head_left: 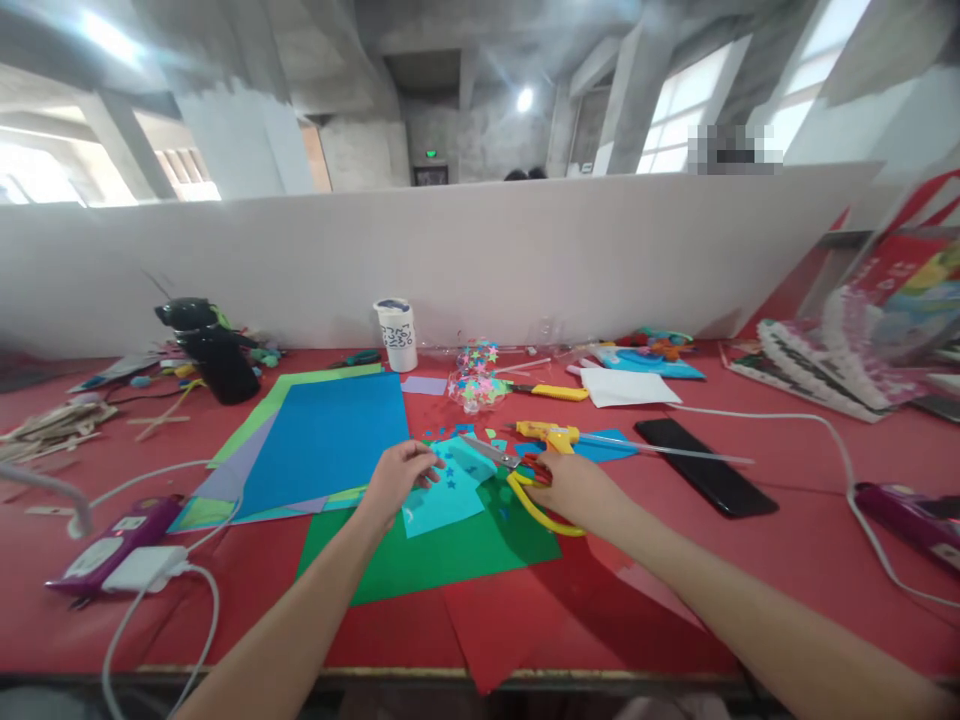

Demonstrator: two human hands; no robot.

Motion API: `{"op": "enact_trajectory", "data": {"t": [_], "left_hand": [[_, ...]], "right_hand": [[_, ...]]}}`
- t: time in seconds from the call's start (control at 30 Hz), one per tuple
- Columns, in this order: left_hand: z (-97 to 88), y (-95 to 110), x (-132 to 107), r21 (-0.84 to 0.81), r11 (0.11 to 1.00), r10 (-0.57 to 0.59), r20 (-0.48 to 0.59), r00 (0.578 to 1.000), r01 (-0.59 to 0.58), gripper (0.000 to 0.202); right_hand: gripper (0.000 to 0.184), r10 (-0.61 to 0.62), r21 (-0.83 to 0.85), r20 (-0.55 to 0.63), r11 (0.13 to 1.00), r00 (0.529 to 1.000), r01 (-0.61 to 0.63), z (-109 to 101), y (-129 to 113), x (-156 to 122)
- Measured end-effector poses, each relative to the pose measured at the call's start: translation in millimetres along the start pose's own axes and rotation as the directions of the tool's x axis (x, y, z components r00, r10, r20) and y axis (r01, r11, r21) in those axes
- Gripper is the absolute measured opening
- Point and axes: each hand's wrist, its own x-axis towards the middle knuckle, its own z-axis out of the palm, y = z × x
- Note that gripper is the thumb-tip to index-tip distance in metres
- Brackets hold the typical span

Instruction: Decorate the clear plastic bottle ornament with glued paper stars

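Observation:
My left hand [400, 474] pinches the left edge of a light blue paper sheet [444, 500] with small star-shaped holes. My right hand [571, 488] grips yellow-handled scissors [517, 478], whose blades point left into the upper edge of that sheet. The light blue sheet lies over a green sheet [442, 555] on the red table [750, 560]. Small blue paper scraps lie around the scissors.
A stack of blue, green and purple sheets [322, 440] lies to the left. A yellow glue gun [551, 434], a black phone [705, 466], a white cup [397, 335], a bag of coloured stars [475, 385], a black bottle [217, 355], cables and purple devices [112, 545] surround the hands.

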Motion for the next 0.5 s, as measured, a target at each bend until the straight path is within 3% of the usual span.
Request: {"op": "enact_trajectory", "data": {"t": [0.33,0.5], "left_hand": [[-12.9,-17.4,-19.0,0.303,0.947,0.077,0.117,0.99,-0.109,0.008],[-14.4,-21.3,-22.0,0.389,0.913,0.082,0.12,0.989,-0.123,0.01]], "right_hand": [[0.028,0.072,-0.074,-0.019,0.995,0.997,-0.073,11.3,-12.4,-12.0],[0.028,0.064,-0.123,-0.021,0.99,0.998,-0.066,14.8,-19.2,-16.8]]}}
